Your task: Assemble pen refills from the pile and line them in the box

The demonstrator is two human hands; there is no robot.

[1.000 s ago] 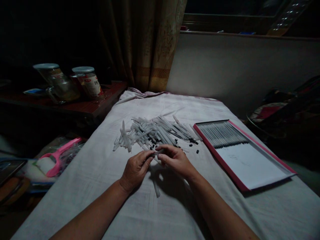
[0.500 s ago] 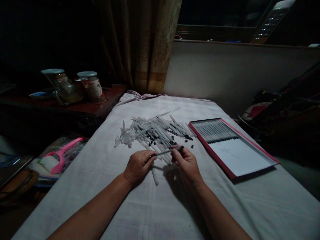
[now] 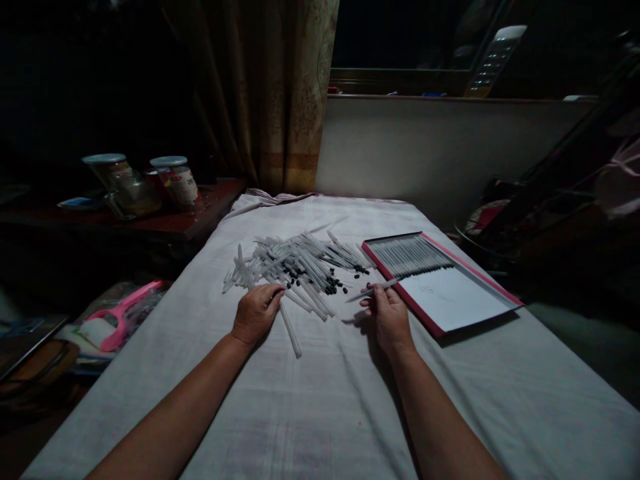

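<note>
My right hand (image 3: 391, 317) pinches a slim pen (image 3: 357, 296) by its middle, its pale tip pointing left and its other end reaching the box edge. My left hand (image 3: 257, 311) is closed at the near side of the pile, thumb against fingers; whatever is between them is too small to make out. Beyond it lies a loose heap of pale translucent pen barrels (image 3: 305, 257), with small black plugs (image 3: 332, 288) scattered along its front. One barrel (image 3: 291, 330) sticks out towards me beside my left hand. The shallow red-edged box (image 3: 417, 308) holds a row of pens (image 3: 410, 255) at its far end.
A white cloth (image 3: 310, 413) covers the table. On a dark side table at left stand two lidded jars (image 3: 175, 181) and a glass mug (image 3: 127, 200). A pink plastic-handled thing (image 3: 120, 317) lies lower left. A curtain (image 3: 280, 93) hangs behind.
My hands have parted: the right has carried the pen to the box's left edge, while the left has let go of it and stays by the heap. The view has shifted slightly right.
</note>
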